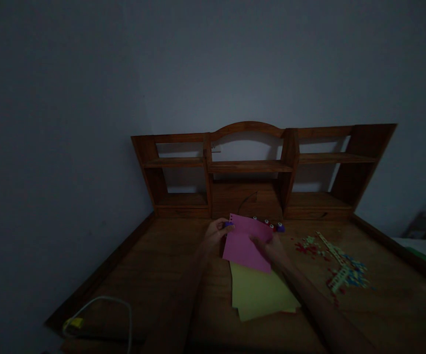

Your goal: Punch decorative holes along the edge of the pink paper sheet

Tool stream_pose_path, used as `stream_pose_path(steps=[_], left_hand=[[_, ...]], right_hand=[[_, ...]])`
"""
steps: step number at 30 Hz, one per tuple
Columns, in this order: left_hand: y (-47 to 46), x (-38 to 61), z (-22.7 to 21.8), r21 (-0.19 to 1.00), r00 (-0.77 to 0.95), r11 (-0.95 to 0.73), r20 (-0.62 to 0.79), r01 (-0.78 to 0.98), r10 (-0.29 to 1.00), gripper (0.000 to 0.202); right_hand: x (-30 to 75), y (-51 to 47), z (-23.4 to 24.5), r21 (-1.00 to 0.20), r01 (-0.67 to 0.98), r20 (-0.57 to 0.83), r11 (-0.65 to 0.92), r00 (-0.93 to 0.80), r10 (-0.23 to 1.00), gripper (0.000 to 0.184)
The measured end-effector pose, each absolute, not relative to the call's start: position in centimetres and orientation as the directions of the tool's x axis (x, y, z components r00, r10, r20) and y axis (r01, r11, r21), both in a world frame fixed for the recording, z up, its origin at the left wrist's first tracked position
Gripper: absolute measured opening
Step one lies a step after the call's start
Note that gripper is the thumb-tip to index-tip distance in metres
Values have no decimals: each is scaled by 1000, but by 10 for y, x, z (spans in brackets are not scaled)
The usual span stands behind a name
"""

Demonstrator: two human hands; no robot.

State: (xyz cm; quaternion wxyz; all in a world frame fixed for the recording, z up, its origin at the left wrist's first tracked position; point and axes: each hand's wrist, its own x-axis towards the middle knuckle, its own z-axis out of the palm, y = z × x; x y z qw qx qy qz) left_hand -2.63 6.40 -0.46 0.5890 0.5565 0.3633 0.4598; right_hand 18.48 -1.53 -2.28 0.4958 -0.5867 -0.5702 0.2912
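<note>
A pink sheet of paper [248, 248] is held up a little over the desk, slightly bent. My left hand [214, 233] is closed around a small purple paper punch [228, 224] at the sheet's left edge. Several small dark holes show along that edge near the top corner. On the right side, my right hand [270, 248] grips the pink sheet, thumb on its face and the other fingers mostly hidden behind. Below it lie yellow-green sheets [262, 292] in an uneven stack. Just behind the pink sheet stand several small red and purple pieces with white round tops, including a purple one [280, 227].
Loose red, blue and pale plastic bits [355, 270] and pale strips [329, 248] are scattered on the desk [154, 265] at right. A wooden shelf unit [250, 167] stands along the back. A white cable [113, 298] and a yellow object [73, 323] are at front left.
</note>
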Motion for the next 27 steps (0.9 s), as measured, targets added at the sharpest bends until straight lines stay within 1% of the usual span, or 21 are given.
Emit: stream_pose_path(steps=[3,8,11,13,17,20,23,25,27], left_hand=[[64,-28,-3,992,333,-47,84,-115,939,50],[64,-29,-5,993,367,-54,90,-106,926,48],[65,-26,-9,986,330,-78,123,-146,936,48],[66,-24,-11,980,315,-93,146,-177,938,47],[66,-22,-10,976,316,-120,174,-183,933,46],[67,-25,-8,956,212,-76,139,-283,967,50],[71,-30,-5,902,67,-43,79,-431,995,53],[75,-34,-3,881,19,-51,68,-471,998,53],[76,-36,1,881,-10,-55,57,-471,998,53]], right_hand=[[185,-15,-24,-936,336,174,107,175,969,52],[184,-15,-25,-949,286,188,130,184,965,53],[183,-17,-22,-948,289,192,137,173,966,51],[183,-18,-21,-947,291,198,135,200,960,49],[185,-18,-19,-947,303,187,109,242,952,47],[188,-17,-19,-941,314,204,123,237,950,49],[189,-16,-18,-955,266,193,134,209,959,50],[191,-16,-18,-961,251,174,119,210,962,50],[193,-15,-19,-957,265,174,113,221,960,50]])
